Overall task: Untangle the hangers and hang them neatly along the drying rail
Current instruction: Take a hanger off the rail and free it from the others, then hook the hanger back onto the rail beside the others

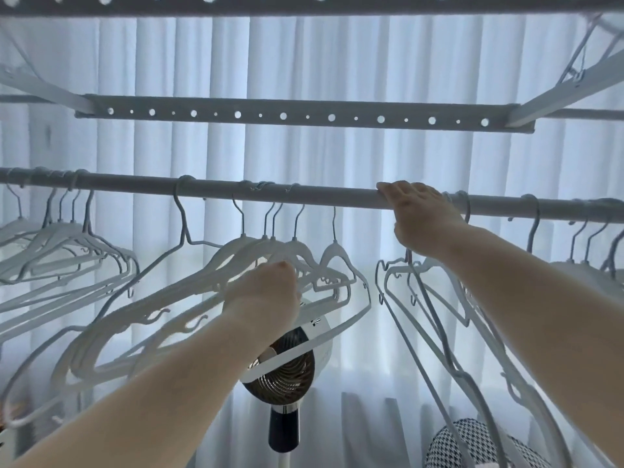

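L hand (266, 292) grips mid bunch of 5 hangers (334, 251), R hand (418, 214) grips rail (304, 194).

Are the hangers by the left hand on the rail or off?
On: the hangers hook over the rail; the left hand grips them.

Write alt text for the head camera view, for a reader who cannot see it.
A person's left hand grips a bunch of white hangers hooked on the drying rail, while the right hand rests on the rail further right. More hangers hang either side; a fan and curtains stand behind.
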Motion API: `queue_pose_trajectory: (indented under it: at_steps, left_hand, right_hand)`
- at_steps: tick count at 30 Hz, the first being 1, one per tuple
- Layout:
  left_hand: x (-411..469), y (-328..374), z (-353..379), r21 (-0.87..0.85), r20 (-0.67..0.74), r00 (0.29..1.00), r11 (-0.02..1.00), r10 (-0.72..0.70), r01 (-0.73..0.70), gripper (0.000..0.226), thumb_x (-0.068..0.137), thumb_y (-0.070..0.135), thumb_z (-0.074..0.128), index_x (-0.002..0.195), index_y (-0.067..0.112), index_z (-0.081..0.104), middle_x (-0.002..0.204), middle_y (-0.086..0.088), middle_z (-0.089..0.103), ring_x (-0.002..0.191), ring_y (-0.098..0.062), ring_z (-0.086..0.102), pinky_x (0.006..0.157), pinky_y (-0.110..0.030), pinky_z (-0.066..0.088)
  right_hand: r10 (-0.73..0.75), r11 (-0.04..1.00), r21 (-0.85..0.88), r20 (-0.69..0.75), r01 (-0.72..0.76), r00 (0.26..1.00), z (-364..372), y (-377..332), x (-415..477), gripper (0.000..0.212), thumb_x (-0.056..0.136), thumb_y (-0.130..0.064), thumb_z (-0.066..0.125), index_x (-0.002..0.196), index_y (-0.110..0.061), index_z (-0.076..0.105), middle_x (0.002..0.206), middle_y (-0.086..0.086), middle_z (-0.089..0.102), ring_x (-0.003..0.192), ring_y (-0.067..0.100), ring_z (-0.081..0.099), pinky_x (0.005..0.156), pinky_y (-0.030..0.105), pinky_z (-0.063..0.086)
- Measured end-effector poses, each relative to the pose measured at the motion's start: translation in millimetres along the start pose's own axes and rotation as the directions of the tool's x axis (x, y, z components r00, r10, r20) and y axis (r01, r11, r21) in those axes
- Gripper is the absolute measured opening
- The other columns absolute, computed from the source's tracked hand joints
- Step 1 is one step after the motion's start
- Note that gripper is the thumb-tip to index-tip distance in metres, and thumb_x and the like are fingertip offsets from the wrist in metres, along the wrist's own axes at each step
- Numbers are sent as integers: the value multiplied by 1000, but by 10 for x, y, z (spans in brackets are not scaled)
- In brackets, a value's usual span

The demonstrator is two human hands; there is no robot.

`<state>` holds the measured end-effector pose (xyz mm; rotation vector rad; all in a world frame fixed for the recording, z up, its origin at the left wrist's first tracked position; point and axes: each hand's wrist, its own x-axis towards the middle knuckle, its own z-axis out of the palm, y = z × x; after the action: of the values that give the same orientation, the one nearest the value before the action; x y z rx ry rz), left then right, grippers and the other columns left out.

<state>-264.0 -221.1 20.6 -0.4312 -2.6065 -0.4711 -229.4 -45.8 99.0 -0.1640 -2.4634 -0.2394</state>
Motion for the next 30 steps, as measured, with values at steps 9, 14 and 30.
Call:
queue_pose_trajectory:
  at_steps: [9, 14, 30]
  left_hand:
    - [-332, -70, 103, 62, 26, 998, 996, -62, 60, 21, 92, 29, 42, 103, 28, 61, 100, 3, 68, 93, -21, 64, 81, -30, 47]
    - [-678, -249, -13, 46, 36, 993, 993, -115, 113, 20, 90, 29, 45, 89, 24, 63, 90, 4, 70, 85, -20, 65, 76, -28, 47]
    - [-1637, -1101, -446, -174, 241, 949, 953, -203, 248, 16, 84, 32, 59, 68, 35, 59, 66, 16, 62, 74, -11, 62, 68, -24, 45]
  right_hand:
    - [-154, 935, 290, -188, 205, 970, -24, -194, -88, 49, 91, -13, 48, 138, -16, 38, 144, 2, 41, 138, 19, 25, 113, 32, 17]
    - [-322, 908, 294, 31, 299, 946, 102, -383, -185, 51, 92, -6, 43, 141, -18, 34, 151, -2, 29, 139, 17, 26, 111, 28, 22]
    - [-354, 809, 584, 405, 59, 843, -129, -857, -743, 19, 88, -16, 59, 70, -17, 63, 62, -5, 59, 54, 3, 48, 39, 6, 38]
